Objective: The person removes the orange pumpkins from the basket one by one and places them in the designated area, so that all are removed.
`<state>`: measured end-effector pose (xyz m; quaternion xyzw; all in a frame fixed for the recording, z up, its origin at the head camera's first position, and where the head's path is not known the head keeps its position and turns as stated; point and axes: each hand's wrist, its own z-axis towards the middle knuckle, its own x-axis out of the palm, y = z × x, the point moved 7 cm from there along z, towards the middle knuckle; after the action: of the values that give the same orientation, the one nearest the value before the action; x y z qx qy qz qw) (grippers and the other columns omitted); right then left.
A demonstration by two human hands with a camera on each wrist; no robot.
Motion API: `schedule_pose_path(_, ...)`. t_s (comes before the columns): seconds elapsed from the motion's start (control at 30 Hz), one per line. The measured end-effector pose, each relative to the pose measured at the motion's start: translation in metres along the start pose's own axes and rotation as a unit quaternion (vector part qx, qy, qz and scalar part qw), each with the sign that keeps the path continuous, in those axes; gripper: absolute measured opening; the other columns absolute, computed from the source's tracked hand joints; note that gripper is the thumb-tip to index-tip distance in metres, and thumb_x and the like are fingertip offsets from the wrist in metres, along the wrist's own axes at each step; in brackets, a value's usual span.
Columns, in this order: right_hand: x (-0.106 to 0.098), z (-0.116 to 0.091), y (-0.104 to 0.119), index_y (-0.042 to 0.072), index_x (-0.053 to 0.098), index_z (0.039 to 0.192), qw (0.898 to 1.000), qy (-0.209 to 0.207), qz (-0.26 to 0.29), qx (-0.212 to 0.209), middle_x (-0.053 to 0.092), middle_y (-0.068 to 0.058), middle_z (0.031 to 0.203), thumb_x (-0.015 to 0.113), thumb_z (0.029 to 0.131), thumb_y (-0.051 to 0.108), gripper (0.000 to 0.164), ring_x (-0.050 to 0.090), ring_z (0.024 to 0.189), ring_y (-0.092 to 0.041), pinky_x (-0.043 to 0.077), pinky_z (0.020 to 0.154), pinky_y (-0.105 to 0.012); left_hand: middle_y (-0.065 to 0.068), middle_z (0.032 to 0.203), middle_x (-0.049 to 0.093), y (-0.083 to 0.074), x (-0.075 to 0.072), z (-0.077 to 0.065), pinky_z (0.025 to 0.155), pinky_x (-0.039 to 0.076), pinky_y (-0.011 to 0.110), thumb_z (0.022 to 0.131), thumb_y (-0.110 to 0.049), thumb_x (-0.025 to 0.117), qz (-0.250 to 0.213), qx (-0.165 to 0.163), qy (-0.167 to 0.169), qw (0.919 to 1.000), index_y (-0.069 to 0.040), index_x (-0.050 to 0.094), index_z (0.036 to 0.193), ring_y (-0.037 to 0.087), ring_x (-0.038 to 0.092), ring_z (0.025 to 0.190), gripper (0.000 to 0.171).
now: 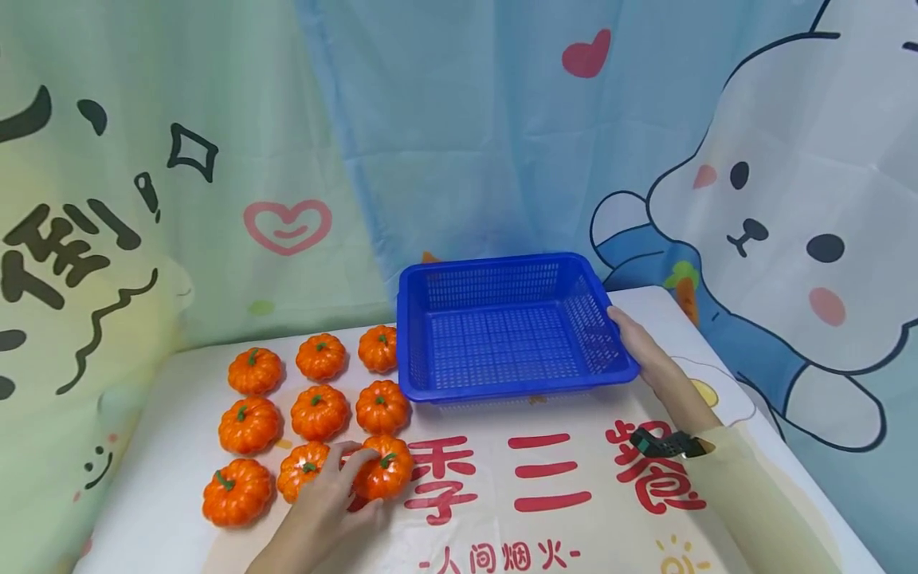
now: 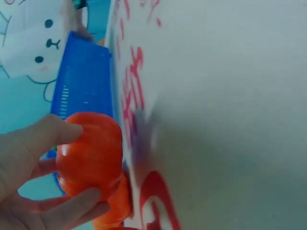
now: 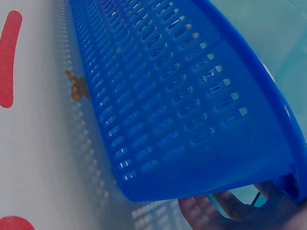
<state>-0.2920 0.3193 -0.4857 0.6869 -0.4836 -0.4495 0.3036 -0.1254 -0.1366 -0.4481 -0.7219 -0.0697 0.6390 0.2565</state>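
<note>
My left hand (image 1: 328, 504) grips the small orange toy pumpkin (image 1: 387, 470) at the front right of the group. In the left wrist view, thumb and fingers curl around that glossy pumpkin (image 2: 91, 155); whether it touches the table is unclear. Beside the hand sits another pumpkin (image 1: 301, 469), partly covered by the fingers. My right hand (image 1: 640, 343) holds the right end of a blue perforated plastic basket (image 1: 516, 391). From the right wrist, its fingers (image 3: 230, 206) show at the basket's lower end wall, and the thumb is hidden.
Several more pumpkins stand in rows on the left, among them a front-left one (image 1: 238, 493) and a back-right one (image 1: 378, 348) close against the basket. A pale printed cloth (image 1: 552, 470) with red characters covers the table. Behind hangs a cartoon curtain (image 1: 459, 143).
</note>
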Motion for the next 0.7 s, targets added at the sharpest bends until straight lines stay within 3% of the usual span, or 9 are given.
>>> schedule_pose_path(0.27,-0.001,0.001,0.000,0.021,-0.008,0.156,1.000,-0.004,-0.011,0.009,0.003,-0.017,0.164,0.014,0.096,0.068,0.079,0.000,0.151,-0.042,0.000,0.119,-0.065,0.010,0.126,0.052,-0.001,0.017,0.003,0.085,0.057,0.047,0.078,-0.028,0.080,-0.009,-0.020,0.022,0.9995,-0.017,0.054,0.128,0.023,0.060,0.097,0.057)
schedule_pose_path(0.5,-0.003,0.004,-0.002,0.023,-0.008,0.156,1.000,-0.005,-0.013,0.026,0.003,-0.017,0.164,0.014,0.095,0.070,0.080,0.001,0.151,-0.042,0.001,0.118,-0.065,0.015,0.122,0.058,-0.007,0.018,0.006,0.094,0.053,0.051,0.078,-0.024,0.081,0.043,0.002,0.006,0.9991,-0.007,0.056,0.121,0.029,0.059,0.108,0.052)
schedule_pose_path(0.7,-0.002,0.004,-0.002,0.024,-0.008,0.156,1.000,0.000,-0.007,0.030,0.005,-0.018,0.163,0.015,0.095,0.070,0.080,0.005,0.150,-0.043,0.004,0.118,-0.066,0.021,0.134,0.054,-0.012,0.017,0.004,0.097,0.050,0.054,0.078,-0.025,0.081,0.069,0.009,0.001,0.9976,-0.003,0.055,0.124,0.037,0.055,0.121,0.057)
